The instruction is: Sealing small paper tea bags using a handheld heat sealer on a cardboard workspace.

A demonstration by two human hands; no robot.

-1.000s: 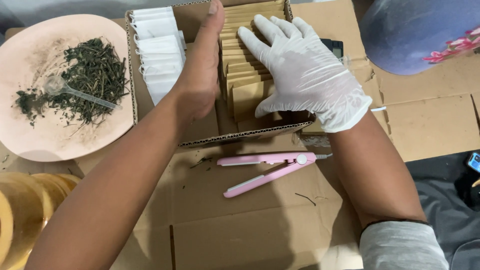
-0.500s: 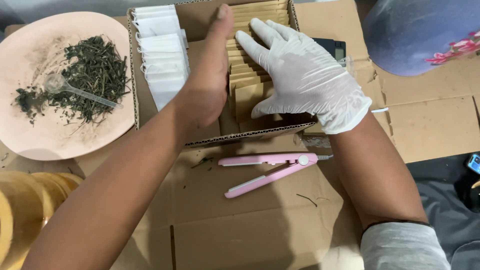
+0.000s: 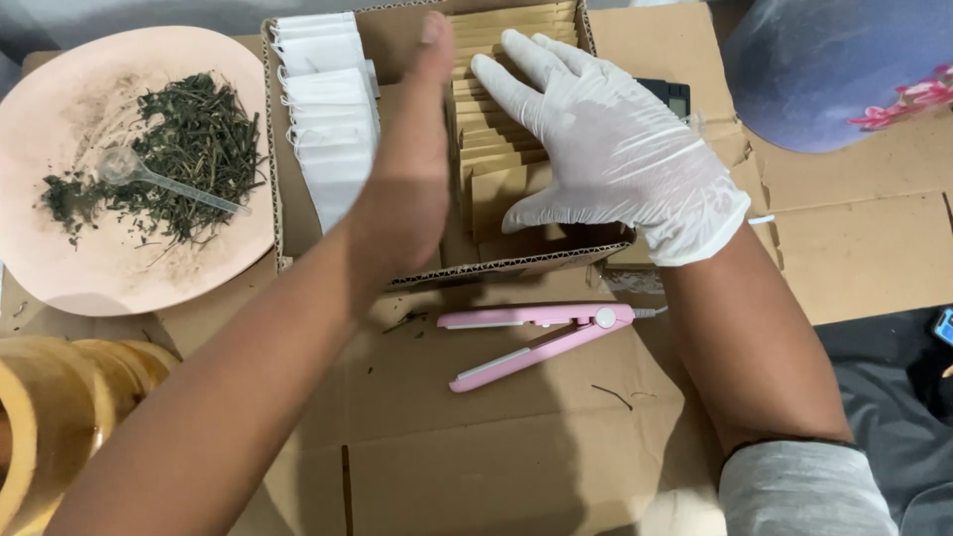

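Left of the cardboard box (image 3: 298, 238), a pink plate (image 3: 60, 268) carries a heap of dried green herb (image 3: 194, 149) with a clear plastic spoon (image 3: 149, 179) laid across it, kept within easy reach of the box. Inside the box, at its left, white pouches (image 3: 328, 119) stand on edge in a row; to their right brown paper pouches (image 3: 496, 89) are filed the same way, so each can be thumbed through. The bare left hand (image 3: 412, 169) stands on edge between the two rows, fingers straight and together, pressed like a divider against the brown stack and gripping nothing. The gloved right hand (image 3: 606, 149) lies flat over the brown pouches, fingers spread and extended, palm down, steadying them from the other side. In front of the box a pink hair-straightener-style heat sealer (image 3: 536, 337) rests on flattened cardboard (image 3: 496, 457), its arms splayed apart.
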